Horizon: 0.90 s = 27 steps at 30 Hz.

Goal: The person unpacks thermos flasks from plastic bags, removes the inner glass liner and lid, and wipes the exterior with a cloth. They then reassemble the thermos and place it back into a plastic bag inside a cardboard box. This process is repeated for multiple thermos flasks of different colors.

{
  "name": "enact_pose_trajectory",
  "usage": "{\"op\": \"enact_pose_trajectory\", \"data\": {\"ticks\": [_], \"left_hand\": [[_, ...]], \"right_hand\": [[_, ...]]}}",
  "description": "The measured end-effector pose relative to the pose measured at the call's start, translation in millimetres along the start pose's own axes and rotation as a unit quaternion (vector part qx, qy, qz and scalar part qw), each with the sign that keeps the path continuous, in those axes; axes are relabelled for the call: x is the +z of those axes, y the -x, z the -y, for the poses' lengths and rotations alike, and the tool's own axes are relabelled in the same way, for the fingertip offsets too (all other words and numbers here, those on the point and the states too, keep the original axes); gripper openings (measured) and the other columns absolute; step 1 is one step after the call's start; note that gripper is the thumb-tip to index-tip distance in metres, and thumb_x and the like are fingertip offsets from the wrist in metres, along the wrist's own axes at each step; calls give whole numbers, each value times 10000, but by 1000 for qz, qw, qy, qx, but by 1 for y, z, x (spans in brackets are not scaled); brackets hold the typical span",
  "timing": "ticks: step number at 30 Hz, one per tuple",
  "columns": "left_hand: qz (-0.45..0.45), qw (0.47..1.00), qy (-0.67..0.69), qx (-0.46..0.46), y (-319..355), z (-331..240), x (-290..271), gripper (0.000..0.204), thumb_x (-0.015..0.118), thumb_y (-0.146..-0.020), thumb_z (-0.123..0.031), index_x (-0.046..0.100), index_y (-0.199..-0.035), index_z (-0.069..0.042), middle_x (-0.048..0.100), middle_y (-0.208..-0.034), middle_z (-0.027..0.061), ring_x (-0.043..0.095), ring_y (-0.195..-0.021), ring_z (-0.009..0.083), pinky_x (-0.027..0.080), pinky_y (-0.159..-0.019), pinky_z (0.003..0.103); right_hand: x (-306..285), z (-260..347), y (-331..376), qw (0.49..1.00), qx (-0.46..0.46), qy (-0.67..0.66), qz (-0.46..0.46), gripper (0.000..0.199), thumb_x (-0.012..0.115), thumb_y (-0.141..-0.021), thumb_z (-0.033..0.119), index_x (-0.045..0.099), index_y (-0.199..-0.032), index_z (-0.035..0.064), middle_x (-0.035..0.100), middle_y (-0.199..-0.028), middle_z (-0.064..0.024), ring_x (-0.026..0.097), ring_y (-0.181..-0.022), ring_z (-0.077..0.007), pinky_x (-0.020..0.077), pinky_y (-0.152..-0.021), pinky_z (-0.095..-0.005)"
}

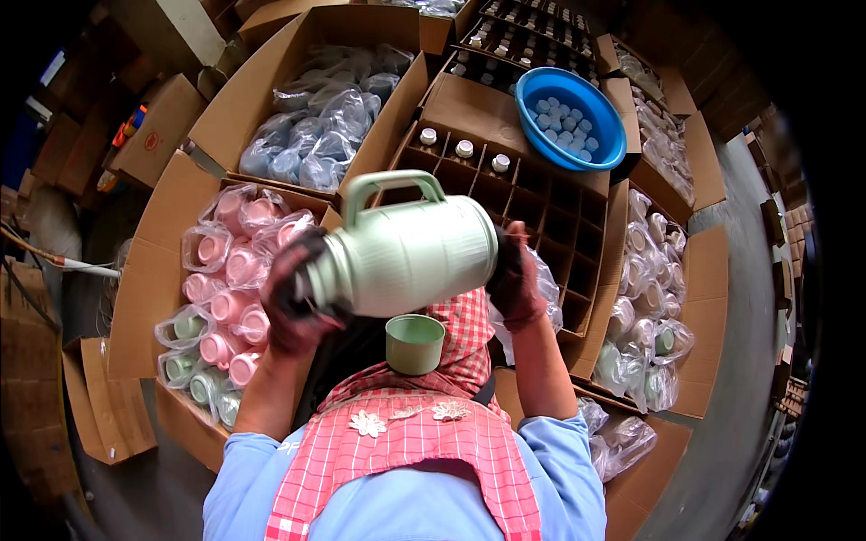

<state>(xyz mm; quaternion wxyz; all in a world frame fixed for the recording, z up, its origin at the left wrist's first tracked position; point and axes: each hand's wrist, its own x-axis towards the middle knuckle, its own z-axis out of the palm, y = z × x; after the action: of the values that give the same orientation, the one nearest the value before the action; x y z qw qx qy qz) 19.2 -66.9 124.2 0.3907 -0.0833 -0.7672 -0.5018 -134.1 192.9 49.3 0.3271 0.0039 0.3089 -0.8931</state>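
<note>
A pale green thermos flask (410,257) with a loop handle lies nearly level in front of me, its base end to the right and slightly higher. My left hand (293,302), in a dark red and black glove, is closed around the neck end; motion smears it somewhat, and it hides the mouth. At the base, my right hand (517,279), gloved alike, grips the flask with its fingers partly hidden behind it. A light green cup (415,344) rests upright on my lap, on the red checked apron (388,428), just below the flask.
A carton of pink and green bagged vessels (230,307) stands left. Bluish bagged items (325,117) fill the box behind it. Ahead is a divided carton (573,239) with several white-topped bottles; a blue basin (616,135) of white caps sits beyond. More bagged vessels (645,288) are at right.
</note>
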Motion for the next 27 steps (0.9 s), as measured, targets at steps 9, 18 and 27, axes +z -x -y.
{"op": "enact_pose_trajectory", "data": {"ticks": [9, 18, 27], "left_hand": [[-52, 953, 223, -201, 25, 30, -2, 558, 654, -748, -362, 522, -1150, 2, 592, -1094, 159, 588, -1003, 283, 494, -843, 385], [-51, 937, 237, -251, 9, 16, -18, 555, 682, -745, -329, 538, -1150, 21, 599, -1084, 117, 565, -1036, 221, 440, -915, 338], [52, 997, -40, 50, -5, -8, -11, 725, 781, -653, -447, 515, -1163, -4, 584, -1127, 176, 566, -1057, 321, 443, -919, 411]], "right_hand": [[16, -28, 19, 782, -394, 480, 52, 778, 489, -864, 560, 354, -1340, -40, 503, -1261, -147, 492, -1139, -281, 373, -962, -373], [41, 1, 26, 818, -271, 503, 69, 810, 391, -857, 644, 431, -1295, -36, 483, -1290, -165, 447, -1202, -268, 324, -1023, -366], [-27, -50, 24, 750, -337, 569, -3, 523, 455, -928, 351, 410, -1261, -49, 537, -1180, -152, 508, -1053, -263, 371, -960, -342]]}}
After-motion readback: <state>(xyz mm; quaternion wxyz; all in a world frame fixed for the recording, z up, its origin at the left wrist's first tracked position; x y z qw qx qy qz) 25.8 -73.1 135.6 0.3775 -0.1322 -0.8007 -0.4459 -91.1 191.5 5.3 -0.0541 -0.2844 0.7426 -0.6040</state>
